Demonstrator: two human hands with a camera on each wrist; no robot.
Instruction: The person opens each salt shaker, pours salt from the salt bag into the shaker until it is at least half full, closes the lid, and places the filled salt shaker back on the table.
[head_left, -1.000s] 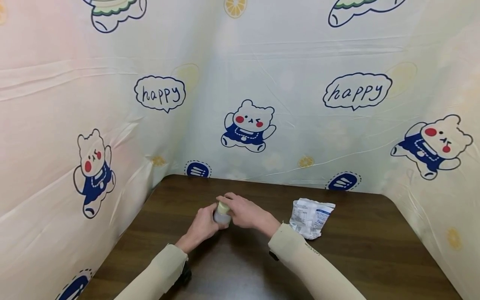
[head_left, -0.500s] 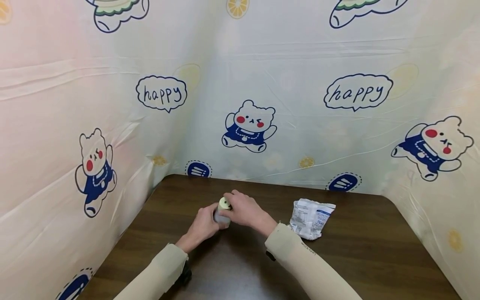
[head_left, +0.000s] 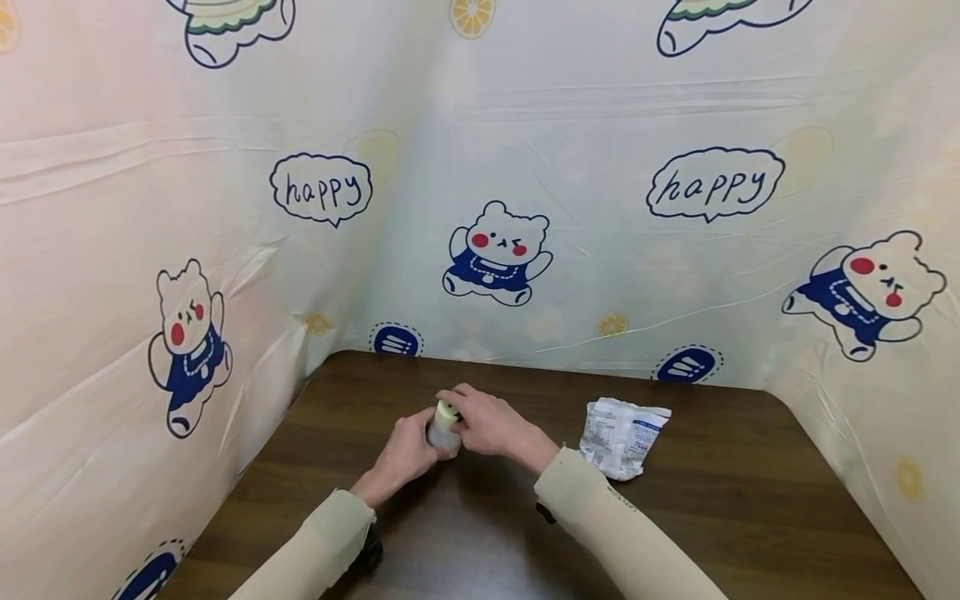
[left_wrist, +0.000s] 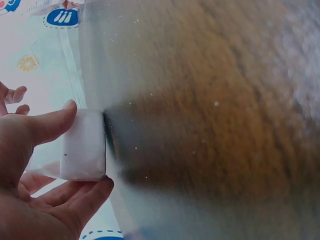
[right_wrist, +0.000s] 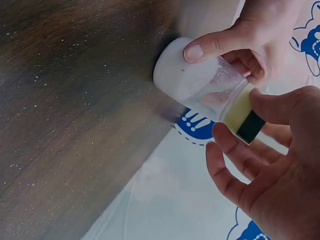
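A small clear jar point(right_wrist: 175, 75), partly filled with something white, stands on the table with a pale yellow-green lid point(right_wrist: 236, 108) on its top. One side of the lid has a dark green patch. My left hand point(head_left: 405, 457) grips the jar's body, thumb on one side and fingers on the other, as the left wrist view also shows with the white-filled jar base point(left_wrist: 85, 147). From the right, my right hand point(head_left: 487, 425) pinches the lid between thumb and fingers. Part of the jar is hidden behind the hands in the head view.
A crumpled white packet point(head_left: 621, 437) with blue and grey print lies to the right on the dark wooden table point(head_left: 712, 492). Tiny white specks dot the tabletop in the wrist views. A patterned cloth point(head_left: 600, 250) surrounds the back and sides.
My right hand turned around the lid, baring more of its top half a second ago, then moved back slightly left over it. The left hand and packet stayed in place.
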